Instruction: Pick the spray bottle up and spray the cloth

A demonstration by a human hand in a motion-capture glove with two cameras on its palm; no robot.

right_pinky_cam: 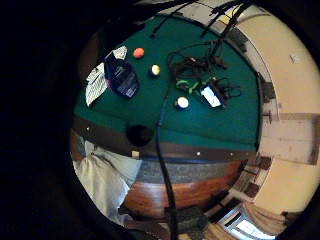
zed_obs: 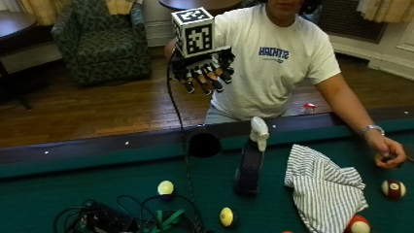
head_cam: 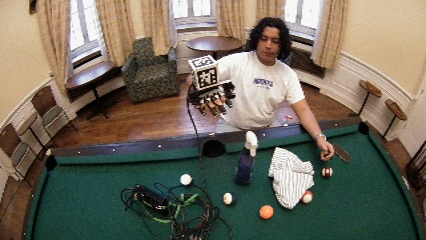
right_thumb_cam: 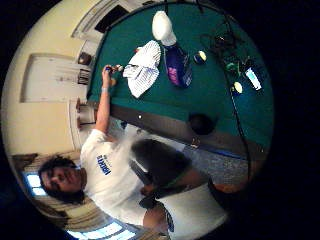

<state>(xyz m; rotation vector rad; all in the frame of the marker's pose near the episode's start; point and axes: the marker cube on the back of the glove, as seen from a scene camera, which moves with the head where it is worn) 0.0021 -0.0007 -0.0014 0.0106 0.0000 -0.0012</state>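
So the gloved right hand (zed_obs: 206, 73) is up in the air in front of the person's chest, well above the pool table (zed_obs: 97, 179), fingers hanging down relaxed and spread, holding nothing. The spray bottle (zed_obs: 251, 160) stands upright on the green felt, dark blue body with a white trigger head, a bit in from the side pocket (zed_obs: 204, 144) on the person's rail. Hand and bottle are well apart.

The striped cloth (zed_obs: 323, 187) lies crumpled on the felt just beside the bottle, on the side away from the pocket. The bare left hand (zed_obs: 388, 154) rests on the felt past the cloth, fingers curled around a ball.

Scattered around the bottle: two yellow-ish balls (zed_obs: 165, 187) on the felt, one near the pocket side and one closer to the camera, plus a striped red ball (zed_obs: 392, 188) beyond the cloth. A tangle of black cables and a device (zed_obs: 116, 218) sits on the felt further off on the pocket side of the bottle.
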